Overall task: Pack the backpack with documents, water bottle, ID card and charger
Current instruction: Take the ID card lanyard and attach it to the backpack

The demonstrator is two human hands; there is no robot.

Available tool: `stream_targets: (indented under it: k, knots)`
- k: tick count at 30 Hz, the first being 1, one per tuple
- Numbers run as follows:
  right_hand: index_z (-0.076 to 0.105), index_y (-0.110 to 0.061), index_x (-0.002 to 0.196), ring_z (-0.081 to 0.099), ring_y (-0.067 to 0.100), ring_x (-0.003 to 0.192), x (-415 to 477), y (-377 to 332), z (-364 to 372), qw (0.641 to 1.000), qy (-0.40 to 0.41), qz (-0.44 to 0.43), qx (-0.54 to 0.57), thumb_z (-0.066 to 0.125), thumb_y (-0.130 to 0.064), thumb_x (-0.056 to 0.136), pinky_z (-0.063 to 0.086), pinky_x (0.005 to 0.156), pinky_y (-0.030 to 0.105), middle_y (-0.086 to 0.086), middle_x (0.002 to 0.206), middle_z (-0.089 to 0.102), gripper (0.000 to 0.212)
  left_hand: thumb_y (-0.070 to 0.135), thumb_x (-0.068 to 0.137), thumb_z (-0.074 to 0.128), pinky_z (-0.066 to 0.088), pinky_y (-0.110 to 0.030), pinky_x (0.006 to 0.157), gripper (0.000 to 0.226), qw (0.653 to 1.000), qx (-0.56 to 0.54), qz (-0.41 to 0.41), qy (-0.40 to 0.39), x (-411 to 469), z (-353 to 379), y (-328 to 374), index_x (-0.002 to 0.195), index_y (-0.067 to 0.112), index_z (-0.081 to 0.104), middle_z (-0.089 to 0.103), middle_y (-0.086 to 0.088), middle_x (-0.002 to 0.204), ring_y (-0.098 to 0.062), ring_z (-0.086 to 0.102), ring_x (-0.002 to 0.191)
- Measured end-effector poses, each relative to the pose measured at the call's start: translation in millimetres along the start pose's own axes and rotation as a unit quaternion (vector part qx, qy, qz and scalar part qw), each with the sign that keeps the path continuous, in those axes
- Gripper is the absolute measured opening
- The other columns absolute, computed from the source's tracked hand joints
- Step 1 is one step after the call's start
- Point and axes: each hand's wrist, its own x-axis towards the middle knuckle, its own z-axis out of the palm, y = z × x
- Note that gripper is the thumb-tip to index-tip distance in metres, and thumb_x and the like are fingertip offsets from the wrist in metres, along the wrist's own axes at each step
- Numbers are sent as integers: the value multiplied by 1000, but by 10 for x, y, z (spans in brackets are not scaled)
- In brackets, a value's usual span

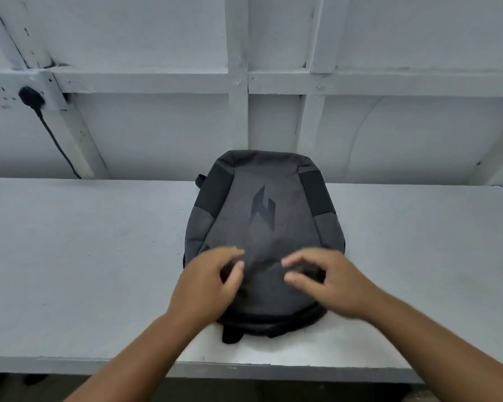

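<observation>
Backpack (262, 216) flat on table (84, 256), face up, long axis 12 to 6, handle (231, 335) end at 6, nearest. Left hand (206, 285) over its 7 o'clock corner, right hand (331, 285) over 5, equally close; both loosely curled, holding nothing.

Dim flat light, motion-blurred fingers.

One view only — a wide-angle camera worn on the head, looking forward and down from close above the worktop (84, 256), its near edge at 6 o'clock, the wall (157, 126) at 12 o'clock — the backpack (262, 221) sits dead centre.
</observation>
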Motion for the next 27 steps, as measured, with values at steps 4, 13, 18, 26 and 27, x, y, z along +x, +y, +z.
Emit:
stream_targets:
  k: [4,13,18,26,27]
  knots:
    - [70,-26,113,65,-4,101,788,-279,-613,986,166,-21,29,68,-39,93,53,95,25,-17,107,71,24,34,96,62,48,-31,104,40,999,-37,8,34,1004,-318,401,134,24,64,68,5,130,-12,63,118]
    - [65,-25,124,63,-2,109,1049,-161,-791,982,179,-40,34,68,-45,92,51,99,26,-16,116,69,38,35,95,61,48,-40,107,44,997,-39,-3,64,1214,-215,707,137,21,61,65,3,135,-14,59,124]
    - [65,-25,124,63,-1,110,1032,-59,-864,984,163,-55,41,68,-45,92,51,99,25,-14,117,69,38,33,95,62,49,-38,105,41,996,-35,14,77,1171,-199,953,135,21,64,67,3,130,-13,61,119]
    - [65,-24,124,63,6,112,1132,158,-924,984,162,-39,60,65,-41,94,52,101,35,-10,118,69,34,28,96,62,52,-32,101,34,996,-64,30,52,1521,210,1144,129,23,68,72,7,123,-6,65,112]
    - [66,-23,122,64,7,109,1068,248,-1023,979,190,-28,63,64,-38,95,53,100,34,-9,117,70,31,26,96,61,52,-31,100,32,995,-74,47,41,1630,341,1278,128,22,69,73,6,121,-7,66,111]
